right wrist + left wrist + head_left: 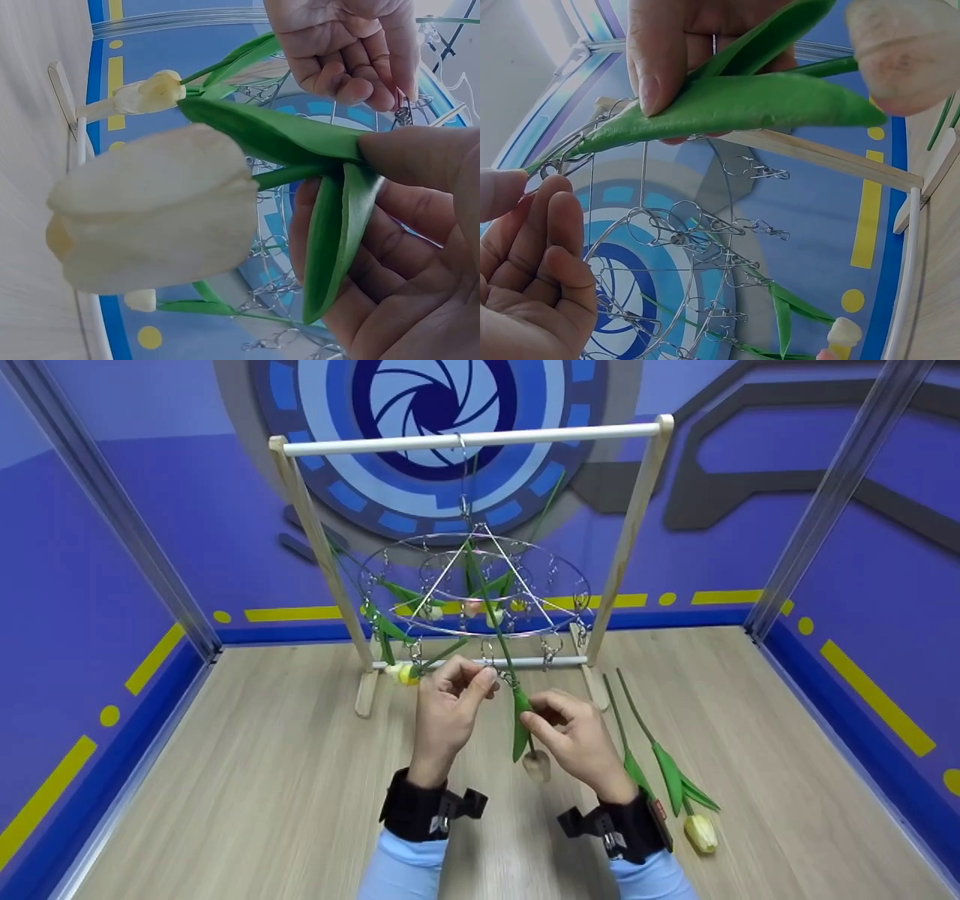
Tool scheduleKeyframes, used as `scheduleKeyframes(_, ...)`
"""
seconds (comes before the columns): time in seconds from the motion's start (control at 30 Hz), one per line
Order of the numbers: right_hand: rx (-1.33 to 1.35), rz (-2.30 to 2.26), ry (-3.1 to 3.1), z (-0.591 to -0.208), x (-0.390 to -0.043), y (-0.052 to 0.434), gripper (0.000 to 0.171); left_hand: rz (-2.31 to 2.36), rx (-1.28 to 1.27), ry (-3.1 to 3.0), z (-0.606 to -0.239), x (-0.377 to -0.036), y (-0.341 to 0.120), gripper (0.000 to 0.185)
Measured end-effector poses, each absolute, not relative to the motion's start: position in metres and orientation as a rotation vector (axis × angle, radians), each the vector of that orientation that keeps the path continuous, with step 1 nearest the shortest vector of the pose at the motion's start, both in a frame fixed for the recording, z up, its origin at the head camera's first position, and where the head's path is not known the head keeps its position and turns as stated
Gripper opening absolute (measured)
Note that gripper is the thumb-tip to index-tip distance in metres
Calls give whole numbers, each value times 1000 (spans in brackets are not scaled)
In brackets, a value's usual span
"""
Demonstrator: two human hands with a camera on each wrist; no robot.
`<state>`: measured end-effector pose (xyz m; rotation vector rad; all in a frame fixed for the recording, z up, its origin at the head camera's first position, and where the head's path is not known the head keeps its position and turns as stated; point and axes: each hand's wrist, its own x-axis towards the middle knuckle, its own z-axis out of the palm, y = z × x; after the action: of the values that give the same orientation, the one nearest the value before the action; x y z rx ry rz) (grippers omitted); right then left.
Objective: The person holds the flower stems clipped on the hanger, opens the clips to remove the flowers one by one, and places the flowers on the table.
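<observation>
A pale tulip (536,766) hangs bloom-down from the front edge of a round wire clip hanger (465,634). My right hand (581,739) pinches the tulip between thumb and fingers where its green leaves meet the stem. In the right wrist view the large white bloom (150,210) points away from the palm. With thumb and forefinger, my left hand (446,716) pinches a small metal clip (403,114) beside the stem. The stem runs up past the clip across the hanger.
A wooden stand (626,532) with a white top bar (525,435) carries the hanger. Several tulips hang from it, one a yellow tulip (406,673) by my left hand. On the table (262,780), a cream tulip (701,833) lies right of another stem (615,709), partly behind my wrist.
</observation>
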<state>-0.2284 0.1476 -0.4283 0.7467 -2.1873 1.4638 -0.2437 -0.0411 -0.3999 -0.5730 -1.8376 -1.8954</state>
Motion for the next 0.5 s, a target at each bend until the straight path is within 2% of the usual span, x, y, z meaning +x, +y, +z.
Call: scheduleKeyframes(0.5,787,1422,-2221,-427,-230,161,6,-1906,-544,-1859,-399,-243,-43,12)
